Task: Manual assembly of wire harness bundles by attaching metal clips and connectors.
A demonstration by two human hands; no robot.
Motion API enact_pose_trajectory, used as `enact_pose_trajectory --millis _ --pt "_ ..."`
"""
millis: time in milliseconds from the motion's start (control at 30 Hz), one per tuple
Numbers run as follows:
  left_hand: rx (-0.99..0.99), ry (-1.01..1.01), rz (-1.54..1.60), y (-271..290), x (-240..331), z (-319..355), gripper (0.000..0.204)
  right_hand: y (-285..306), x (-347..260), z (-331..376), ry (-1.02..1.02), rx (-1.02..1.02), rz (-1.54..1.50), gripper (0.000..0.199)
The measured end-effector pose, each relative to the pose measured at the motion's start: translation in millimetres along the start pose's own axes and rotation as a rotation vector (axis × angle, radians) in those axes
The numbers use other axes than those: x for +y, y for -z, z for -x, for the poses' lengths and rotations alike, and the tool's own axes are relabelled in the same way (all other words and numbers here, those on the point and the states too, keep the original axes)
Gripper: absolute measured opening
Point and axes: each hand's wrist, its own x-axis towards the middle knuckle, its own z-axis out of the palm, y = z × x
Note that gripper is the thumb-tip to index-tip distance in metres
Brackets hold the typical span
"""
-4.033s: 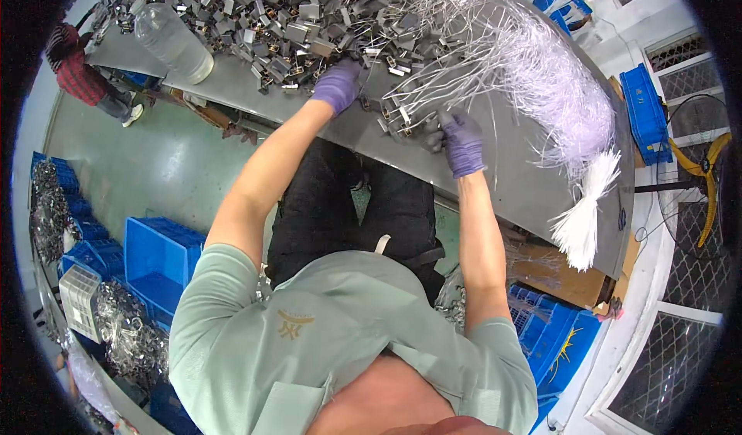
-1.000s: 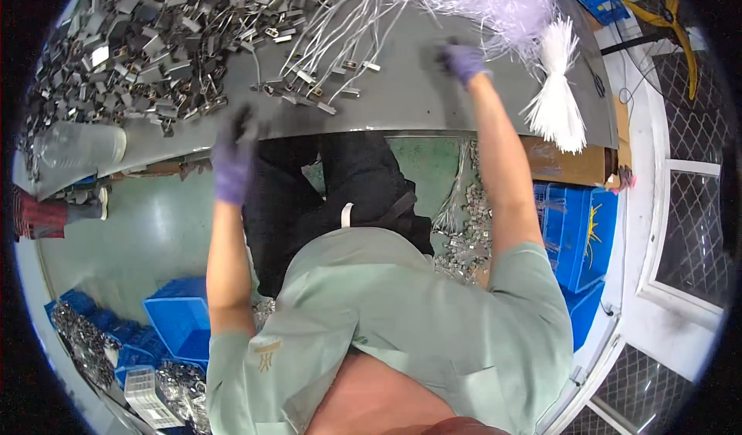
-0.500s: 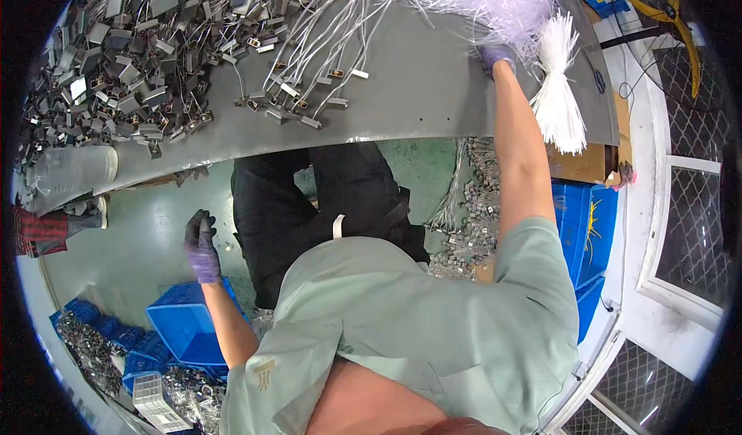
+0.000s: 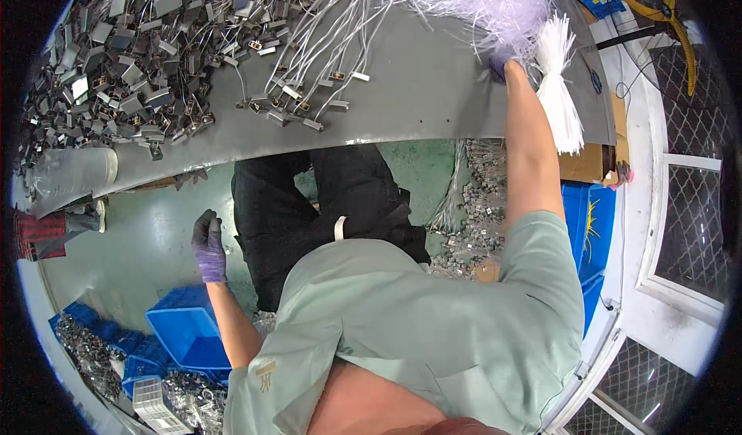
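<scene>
My right hand (image 4: 498,65), in a purple glove, reaches over the grey table (image 4: 433,87) to the near edge of a loose heap of thin pale-lilac strands (image 4: 495,10). Its fingers are hidden by the strands and the wrist, so their hold cannot be made out. Just right of it lies a bunch of stiff white strips (image 4: 558,98), narrow at the middle and fanned at both ends. My left hand (image 4: 209,248), gloved in purple with dark fingers, hangs in the air left of my legs. Its fingers point up, loosely extended, with nothing seen in them.
A large pile of grey connector-ended cables (image 4: 131,71) covers the table's left. A clear plastic container (image 4: 76,170) stands at the left edge. Blue bins (image 4: 182,323) sit at lower left; another blue bin (image 4: 576,203) is at right. More small parts (image 4: 483,203) lie below the table.
My right hand has shifted slightly right and nearer me at the strands' edge. My left hand has moved a little right, its fingers now straighter and closer together.
</scene>
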Motion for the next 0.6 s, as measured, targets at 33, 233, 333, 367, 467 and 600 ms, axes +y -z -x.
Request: enact_pose_trajectory --millis 33,233,333,367,467,600 --pt "-0.013 0.067 0.05 1.6 -2.8 1.3 0.029 4.3 11.1 6.1 -0.024 -0.02 0.058 0.021" --pt "-0.044 0.156 0.133 5.4 -13.6 3.3 0.029 44.9 54.1 81.9 0.616 -0.233 0.394 0.012" --pt "-0.055 0.174 0.126 2.4 -12.5 -2.4 0.029 41.6 32.7 136.9 0.245 -0.401 -0.327 0.015" --pt "-0.046 0.193 0.119 1.2 -11.3 -3.8 0.029 42.9 23.2 154.7 -0.107 -0.418 -0.761 0.02" --pt "-0.074 0.084 0.097 -4.4 -6.3 -8.4 0.029 49.0 -11.9 206.9 -0.073 -0.418 -0.991 0.024" --pt "-0.105 -0.055 0.098 -17.0 4.9 -16.5 0.033 55.5 -72.1 269.7 -0.049 -0.487 -1.031 0.029"
